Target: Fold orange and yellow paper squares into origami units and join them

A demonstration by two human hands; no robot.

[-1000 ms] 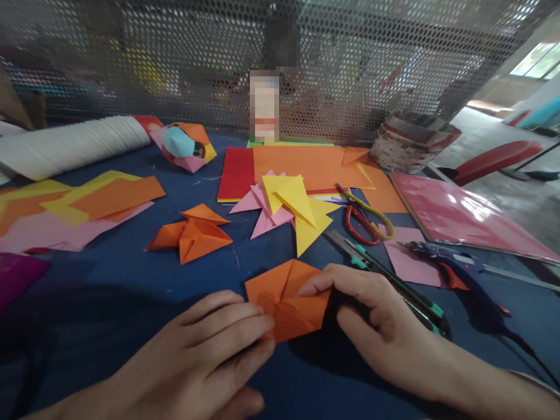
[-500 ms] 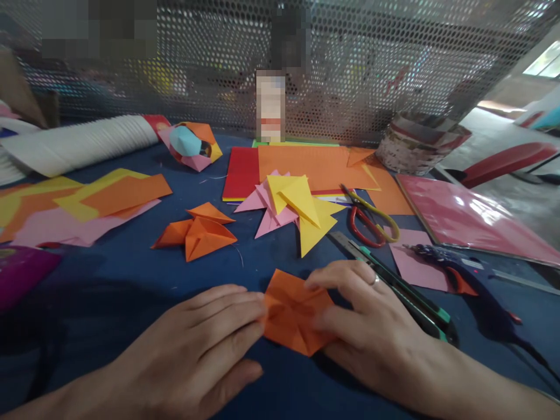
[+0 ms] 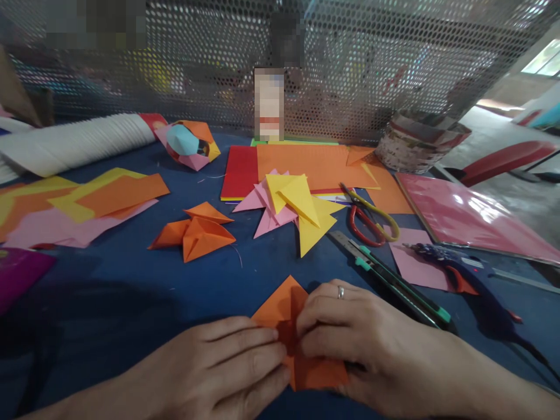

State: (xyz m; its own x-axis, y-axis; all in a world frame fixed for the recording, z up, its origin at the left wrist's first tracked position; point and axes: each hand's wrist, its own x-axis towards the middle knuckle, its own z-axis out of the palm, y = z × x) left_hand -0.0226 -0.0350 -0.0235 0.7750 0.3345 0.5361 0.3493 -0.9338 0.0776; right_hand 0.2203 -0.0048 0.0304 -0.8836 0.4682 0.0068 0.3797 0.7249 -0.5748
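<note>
A square of orange origami paper (image 3: 321, 373) with creases lies on the blue table in front of me, one corner pointing away. My left hand (image 3: 236, 361) presses its straight, close-set fingers over the left side of the paper. My right hand (image 3: 350, 338), with a ring on one finger, is closed on the right side with bent fingers. Both hands cover much of the sheet. Beyond them sit some folded orange pieces (image 3: 199, 230) and a pile of pink and yellow folded pieces (image 3: 297, 201).
To the right lie a utility knife (image 3: 389, 277), scissors (image 3: 365, 219), a glue gun (image 3: 472, 280) and a pink packet (image 3: 476, 216). Loose coloured sheets (image 3: 105, 201) are at left, near stacked paper cups (image 3: 83, 140). A perforated metal panel (image 3: 205, 70) stands behind.
The orange paper has come nearer to me and turned, so a corner now points away. My left hand has moved right onto it, and my right hand has shifted down slightly.
</note>
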